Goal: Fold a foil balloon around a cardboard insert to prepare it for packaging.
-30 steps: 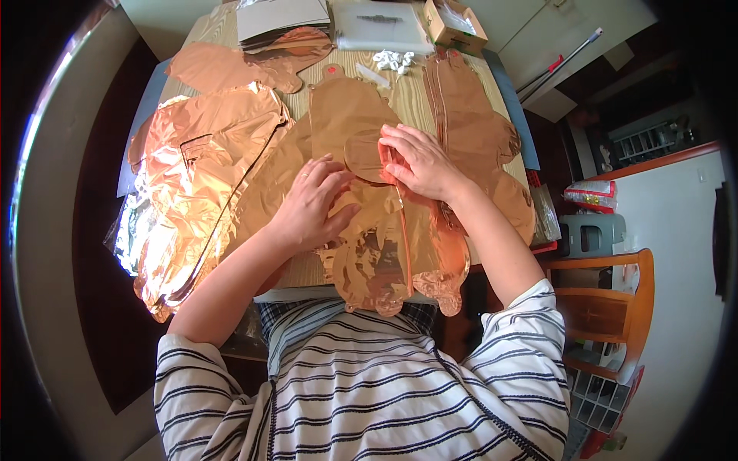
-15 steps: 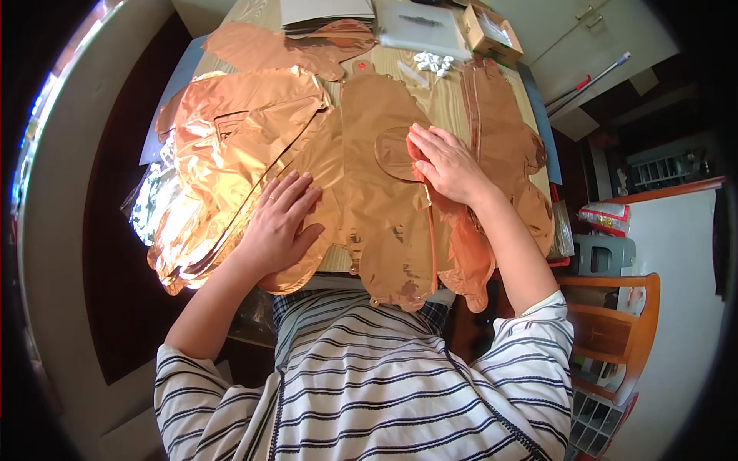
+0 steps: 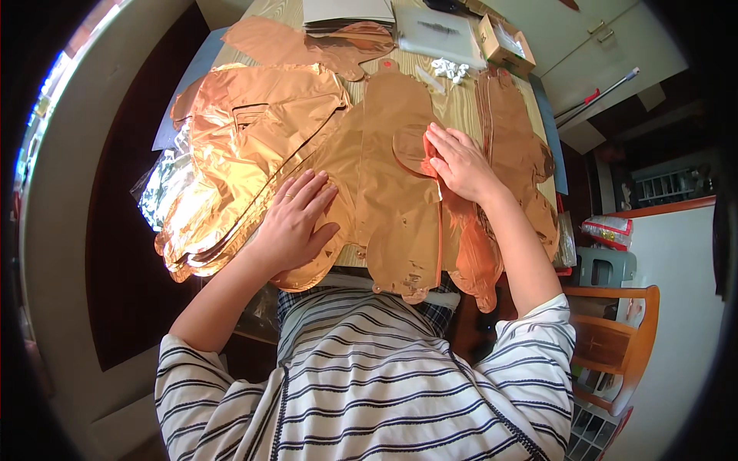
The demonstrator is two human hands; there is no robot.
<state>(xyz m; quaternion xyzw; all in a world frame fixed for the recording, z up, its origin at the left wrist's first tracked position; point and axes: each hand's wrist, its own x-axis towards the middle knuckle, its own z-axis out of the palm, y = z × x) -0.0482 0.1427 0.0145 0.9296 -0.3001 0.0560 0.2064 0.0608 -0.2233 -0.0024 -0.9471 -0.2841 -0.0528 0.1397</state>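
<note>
Copper-coloured, lobed foil sheet lies across a pale wood-grain table. Left hand is palm-down on it, fingers loosely spread; right hand has fingers together at the orangey edge, can't tell if they're pinching. Foil's pretty shiny, crinkled lower down.

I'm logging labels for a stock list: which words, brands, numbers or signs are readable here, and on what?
None can be read.
Clear plastic sheet: dark marking, too blurred to read.
Red-and-white package: any print is too small to read.
Copper-coloured foil piece: red spot on its top tab, no legible characters.
</note>
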